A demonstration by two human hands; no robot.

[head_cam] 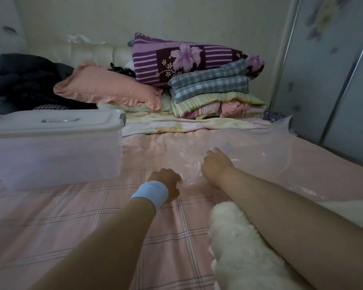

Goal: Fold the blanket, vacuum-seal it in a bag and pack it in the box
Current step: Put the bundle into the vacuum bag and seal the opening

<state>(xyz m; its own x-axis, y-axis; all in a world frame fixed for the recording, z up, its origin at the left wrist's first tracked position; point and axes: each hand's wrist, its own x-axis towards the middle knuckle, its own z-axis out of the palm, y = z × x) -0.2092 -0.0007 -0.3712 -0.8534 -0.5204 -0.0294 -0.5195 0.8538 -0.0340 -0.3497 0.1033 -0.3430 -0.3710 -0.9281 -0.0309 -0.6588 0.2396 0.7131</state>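
The box sits at about ten o'clock from the hands, well apart from them, with its lid on; it plays no part yet. The step in hand looks like opening the bag so the blanket can go in.

The left hand, a blue band at its wrist, has its fingers curled down on the near edge of the clear film and seems to be pinching it. At two o'clock from it, the right hand is also curled, gripping film a little further in. From both hands the bag spreads flat across the bed sheet toward two o'clock, puffed slightly at its far part.

To do this well, each hand should hold one layer only, then draw the layers apart so the mouth gapes wide. Slick film slips, so a firm pinch near the edge serves best.

The blanket, white and fluffy, lies at five o'clock from the right hand, touching the underside of that forearm and just beside the bag's near edge. It is outside the bag, and neither hand's fingers touch it.
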